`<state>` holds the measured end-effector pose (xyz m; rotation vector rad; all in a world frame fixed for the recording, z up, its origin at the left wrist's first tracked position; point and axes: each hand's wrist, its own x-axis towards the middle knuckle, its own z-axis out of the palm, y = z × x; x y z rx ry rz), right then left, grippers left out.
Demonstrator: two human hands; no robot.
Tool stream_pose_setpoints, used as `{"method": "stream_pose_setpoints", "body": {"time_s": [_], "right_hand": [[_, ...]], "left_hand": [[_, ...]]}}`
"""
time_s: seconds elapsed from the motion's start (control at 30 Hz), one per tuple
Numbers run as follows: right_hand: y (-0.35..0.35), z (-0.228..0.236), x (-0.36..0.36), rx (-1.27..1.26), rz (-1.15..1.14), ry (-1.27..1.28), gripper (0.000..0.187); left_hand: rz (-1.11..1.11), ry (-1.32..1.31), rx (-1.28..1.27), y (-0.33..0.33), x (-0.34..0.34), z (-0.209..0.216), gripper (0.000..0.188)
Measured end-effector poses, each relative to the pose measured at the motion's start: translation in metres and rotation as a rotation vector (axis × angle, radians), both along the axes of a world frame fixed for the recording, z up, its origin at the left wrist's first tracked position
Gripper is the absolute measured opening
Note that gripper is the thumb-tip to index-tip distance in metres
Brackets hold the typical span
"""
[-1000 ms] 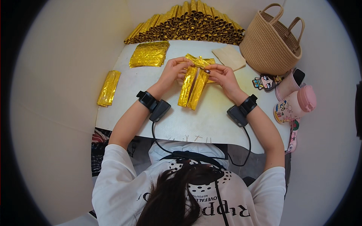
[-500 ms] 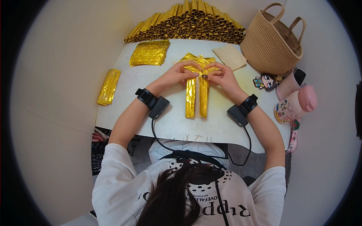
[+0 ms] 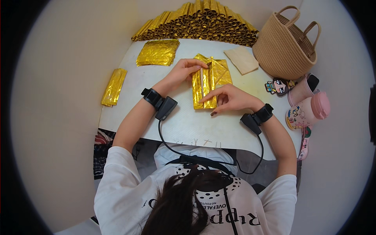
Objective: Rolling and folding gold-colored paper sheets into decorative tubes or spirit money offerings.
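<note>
A strip of folded gold foil paper [image 3: 197, 89] lies upright before me, with lengthwise creases and a pale gap along its middle. My left hand [image 3: 181, 74] holds it near its upper end, thumb and forefinger closed at the edge. Across the lower part lies the stretched forefinger of my right hand [image 3: 233, 97], its thumb apart below the strip's near edge. Behind and to the right of the strip, another gold foil sheet [image 3: 223, 74] lies at an angle. Whether the two overlap or join is partly hidden.
Rolled gold foil tubes [image 3: 199, 23] are piled along the back. Flat gold sheets [image 3: 157, 52] and a narrow gold stack [image 3: 114, 87] lie on the left. At right are plain beige paper [image 3: 241, 60], a woven basket [image 3: 284, 47], a cartoon figure [image 3: 277, 86] and a pink-lidded cup [image 3: 307, 111].
The gold strip's near end now lies farther from me, and its two bands are closer together. My right hand has moved down and nearer, opening from a pinch; my left stays at the upper end.
</note>
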<state>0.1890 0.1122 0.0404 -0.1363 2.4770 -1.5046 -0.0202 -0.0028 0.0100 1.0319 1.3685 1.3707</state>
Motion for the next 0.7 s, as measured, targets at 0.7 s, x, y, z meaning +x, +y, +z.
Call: {"method": "stream_pose_setpoints", "body": {"time_s": [0.7], "right_hand": [[0.005, -0.030, 0.003, -0.287, -0.293, 0.117, 0.018]], "left_hand": [[-0.005, -0.177, -0.004, -0.003, -0.003, 0.000, 0.030]]}}
